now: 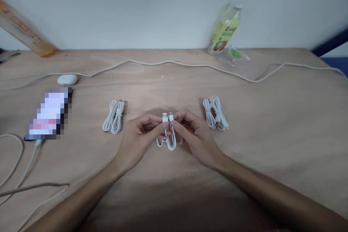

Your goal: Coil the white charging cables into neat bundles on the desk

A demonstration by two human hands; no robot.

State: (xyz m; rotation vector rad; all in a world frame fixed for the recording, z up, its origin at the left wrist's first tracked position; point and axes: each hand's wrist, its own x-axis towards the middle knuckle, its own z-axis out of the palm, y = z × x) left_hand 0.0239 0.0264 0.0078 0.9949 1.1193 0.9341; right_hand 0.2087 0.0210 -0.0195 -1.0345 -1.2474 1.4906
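Note:
Between my hands, over the middle of the table, is a white USB cable [172,143] in small loops. My left hand [138,136] pinches it just below its USB-A plug, which has red inside. My right hand [195,134] pinches it just below the other plug, a smaller metal-tipped one. Both plugs point away from me, side by side. Part of the cable is hidden behind my fingers. To the left of my hands lies a coiled white cable [114,116]. On the right lie more bundled white cables [214,113], with a plug showing at their near end.
A wooden table [258,123] meets a white wall. A long white cord [168,62] crosses its back. At left are a plugged-in phone [49,112], a white case [67,79] and an orange bottle [40,45]. A yellow-green bottle [224,32] stands back right beside clear plastic [241,58].

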